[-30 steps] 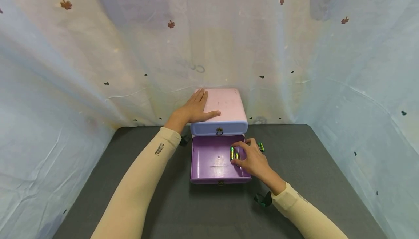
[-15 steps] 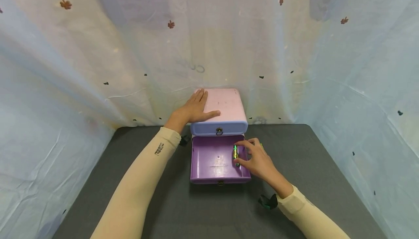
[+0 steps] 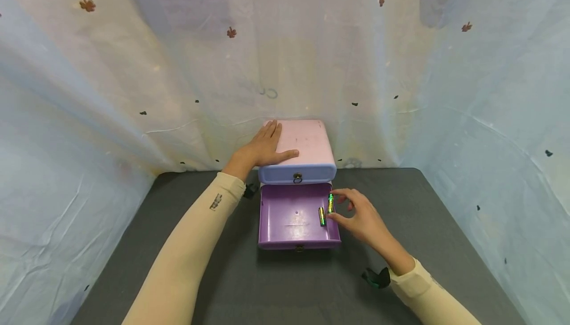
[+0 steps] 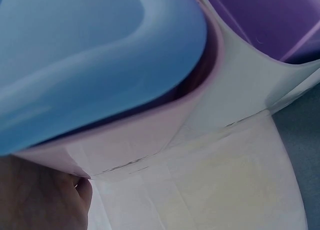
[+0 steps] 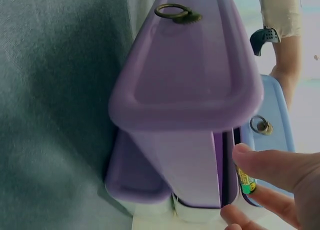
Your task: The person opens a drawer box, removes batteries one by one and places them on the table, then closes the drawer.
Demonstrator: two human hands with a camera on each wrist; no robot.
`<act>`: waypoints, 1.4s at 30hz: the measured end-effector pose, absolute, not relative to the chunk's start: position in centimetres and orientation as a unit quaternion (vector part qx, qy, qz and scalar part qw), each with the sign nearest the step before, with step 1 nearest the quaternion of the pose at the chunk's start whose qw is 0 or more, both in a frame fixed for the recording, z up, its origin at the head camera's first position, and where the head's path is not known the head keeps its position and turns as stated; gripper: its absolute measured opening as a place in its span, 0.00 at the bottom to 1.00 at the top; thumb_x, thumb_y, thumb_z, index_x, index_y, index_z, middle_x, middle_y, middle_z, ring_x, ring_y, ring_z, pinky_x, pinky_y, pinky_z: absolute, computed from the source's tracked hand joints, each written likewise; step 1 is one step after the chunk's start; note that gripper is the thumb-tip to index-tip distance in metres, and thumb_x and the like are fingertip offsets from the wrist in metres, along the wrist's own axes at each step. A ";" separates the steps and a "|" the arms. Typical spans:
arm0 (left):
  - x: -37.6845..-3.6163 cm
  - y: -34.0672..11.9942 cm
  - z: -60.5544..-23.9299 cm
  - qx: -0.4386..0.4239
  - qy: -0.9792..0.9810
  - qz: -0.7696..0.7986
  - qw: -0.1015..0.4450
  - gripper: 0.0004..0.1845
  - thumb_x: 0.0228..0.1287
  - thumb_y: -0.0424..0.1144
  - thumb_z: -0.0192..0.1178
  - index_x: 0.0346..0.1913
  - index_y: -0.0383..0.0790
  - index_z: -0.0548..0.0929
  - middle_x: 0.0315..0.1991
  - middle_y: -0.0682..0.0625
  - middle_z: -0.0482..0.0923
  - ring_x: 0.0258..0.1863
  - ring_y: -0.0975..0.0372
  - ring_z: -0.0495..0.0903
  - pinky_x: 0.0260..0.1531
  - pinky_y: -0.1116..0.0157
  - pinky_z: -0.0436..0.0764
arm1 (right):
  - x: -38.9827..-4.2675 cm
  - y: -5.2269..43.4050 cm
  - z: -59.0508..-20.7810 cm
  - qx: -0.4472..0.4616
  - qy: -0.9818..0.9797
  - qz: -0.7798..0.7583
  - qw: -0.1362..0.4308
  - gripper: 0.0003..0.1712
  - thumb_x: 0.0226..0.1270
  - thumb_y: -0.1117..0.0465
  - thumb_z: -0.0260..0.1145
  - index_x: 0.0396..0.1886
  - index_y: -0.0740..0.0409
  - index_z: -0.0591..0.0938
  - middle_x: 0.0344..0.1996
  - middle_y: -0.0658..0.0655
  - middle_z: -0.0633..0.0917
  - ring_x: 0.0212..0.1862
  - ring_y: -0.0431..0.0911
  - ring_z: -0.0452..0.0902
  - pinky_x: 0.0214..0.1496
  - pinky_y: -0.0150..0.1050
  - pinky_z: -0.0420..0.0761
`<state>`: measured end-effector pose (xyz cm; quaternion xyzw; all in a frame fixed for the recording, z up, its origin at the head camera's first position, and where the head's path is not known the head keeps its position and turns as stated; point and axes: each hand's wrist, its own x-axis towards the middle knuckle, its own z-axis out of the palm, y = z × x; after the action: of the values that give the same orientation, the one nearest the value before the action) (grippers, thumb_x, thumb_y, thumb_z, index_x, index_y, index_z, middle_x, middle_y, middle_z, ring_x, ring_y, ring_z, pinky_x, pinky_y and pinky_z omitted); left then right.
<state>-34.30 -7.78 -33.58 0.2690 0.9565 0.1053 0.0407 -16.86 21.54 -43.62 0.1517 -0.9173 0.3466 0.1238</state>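
A small storage cabinet with a pink top (image 3: 307,137) and a blue upper drawer (image 3: 276,174) stands at the table's back edge; the blue drawer is pushed in. Below it, the purple drawer (image 3: 285,216) is pulled out. My left hand (image 3: 262,149) rests flat on the pink top, fingers straight. Between thumb and fingertip my right hand (image 3: 362,216) pinches a shiny green battery (image 3: 330,203) by its ends, over the drawer's right side. A second green battery (image 3: 322,216) lies in the drawer, just left of the held one. In the right wrist view the held battery (image 5: 246,182) shows partly.
Another purple drawer front (image 5: 135,175) sits low on the cabinet in the right wrist view. The dark grey table (image 3: 289,290) extends around it. A pale curtain (image 3: 289,68) hangs right behind the cabinet. Both drawers carry ring pulls (image 5: 261,125).
My right hand has moved right with the pinched battery, from beside the second battery to the drawer's right wall. The battery seen earlier on the table is now hidden. My left hand stays put.
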 end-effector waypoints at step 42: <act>-34.9 -7.8 -34.0 0.266 0.956 0.112 0.049 0.64 0.72 0.79 0.46 0.86 0.33 0.32 0.87 0.36 0.24 0.87 0.48 0.24 0.85 0.57 0.29 | -19.3 29.9 -49.1 0.222 -0.878 0.424 0.012 0.30 0.67 0.65 0.79 0.66 0.64 0.80 0.31 0.50 0.81 0.27 0.39 0.70 0.30 0.35 0.72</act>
<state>-34.90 -7.83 -33.98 0.2656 0.9563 0.1117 0.0493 -19.27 29.85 -49.09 0.2216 -0.8780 0.4241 0.0119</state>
